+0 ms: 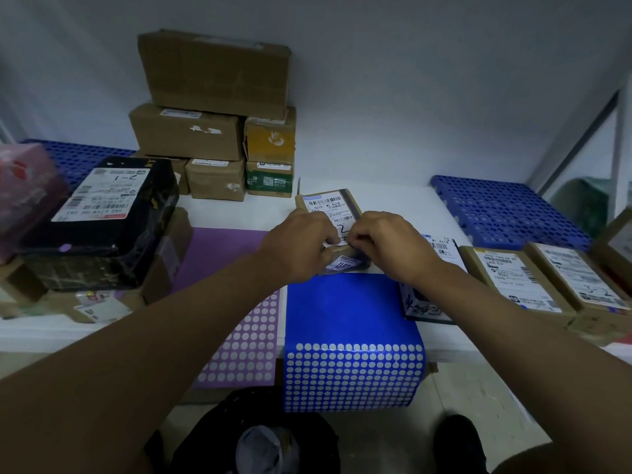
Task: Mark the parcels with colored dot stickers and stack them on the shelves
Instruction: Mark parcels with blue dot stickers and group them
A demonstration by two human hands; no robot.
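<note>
Both hands, left hand (pixel 301 244) and right hand (pixel 390 244), are pinching the small parcel (pixel 330 206)'s near edge; black parcel (pixel 102 213) at 9 o'clock is carrying 1 purple dot (pixel 65 248); 3 right-side parcels (pixel 533 282) are awaiting dots.

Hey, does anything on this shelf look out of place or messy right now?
Both sticker sheets hang off the front edge of the shelf: the blue sheet droops well over it, and the purple sheet beside it overhangs too. At the back, the top box of the cardboard stack sits tilted. Nothing looks spilled.
</note>
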